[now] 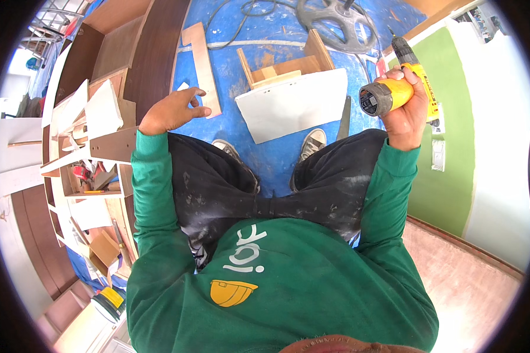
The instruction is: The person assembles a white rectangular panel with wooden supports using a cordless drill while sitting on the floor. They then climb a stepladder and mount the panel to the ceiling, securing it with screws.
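Note:
My right hand (407, 112), raised at the right, is closed around the handle of a yellow and black cordless drill (397, 94). Its chuck and thin bit point away from me, while the round dark end of the handle faces up. My left hand (174, 110) is at the left with fingers loosely bent and apart, holding nothing. It hovers by a pale L-shaped wooden piece (202, 70) lying on the blue floor cover. Between my feet and beyond stands a small wooden drawer box (291, 100) with a white front panel tilted toward me.
Brown cabinet carcasses (115, 50) line the left side, with white boards and a compartment holding a red tool (82, 172). A grey spoked wheel-shaped base (335, 26) and a dark cable (218, 23) lie at the far side. A green and white wall (447, 147) closes the right.

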### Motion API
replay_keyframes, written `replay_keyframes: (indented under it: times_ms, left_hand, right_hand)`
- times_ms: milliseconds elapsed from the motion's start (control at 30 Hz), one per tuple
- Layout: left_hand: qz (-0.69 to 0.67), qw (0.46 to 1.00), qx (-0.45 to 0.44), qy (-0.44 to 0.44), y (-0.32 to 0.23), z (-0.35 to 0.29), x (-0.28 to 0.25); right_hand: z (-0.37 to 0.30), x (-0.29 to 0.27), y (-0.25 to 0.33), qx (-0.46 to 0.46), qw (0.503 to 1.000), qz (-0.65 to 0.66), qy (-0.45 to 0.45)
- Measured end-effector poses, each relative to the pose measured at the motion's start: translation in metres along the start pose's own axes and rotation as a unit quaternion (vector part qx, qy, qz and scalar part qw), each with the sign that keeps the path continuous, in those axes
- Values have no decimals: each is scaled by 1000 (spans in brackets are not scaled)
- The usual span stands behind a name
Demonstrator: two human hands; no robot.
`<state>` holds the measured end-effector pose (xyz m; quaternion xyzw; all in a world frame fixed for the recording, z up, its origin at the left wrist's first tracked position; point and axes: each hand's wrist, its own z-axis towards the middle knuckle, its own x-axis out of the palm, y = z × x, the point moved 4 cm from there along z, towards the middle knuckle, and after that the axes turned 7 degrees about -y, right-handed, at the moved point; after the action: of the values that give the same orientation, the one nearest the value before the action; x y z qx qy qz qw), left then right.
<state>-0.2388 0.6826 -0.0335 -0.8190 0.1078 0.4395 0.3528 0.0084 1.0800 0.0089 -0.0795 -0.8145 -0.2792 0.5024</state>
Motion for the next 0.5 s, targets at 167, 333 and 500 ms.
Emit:
replay_keyframes:
  times_ms: [167,333,500]
  left_hand:
    - [13,1000,1,-3,2,2,0]
    - [12,1000,-1,-8,0,1,0]
    - [11,1000,1,-3,0,3,0]
  right_hand:
    - [-4,3,-1,-7,1000,1,-4]
    - [-2,-2,2,-1,1000,13,-16]
    - [-4,0,2,-8,1000,14,-16]
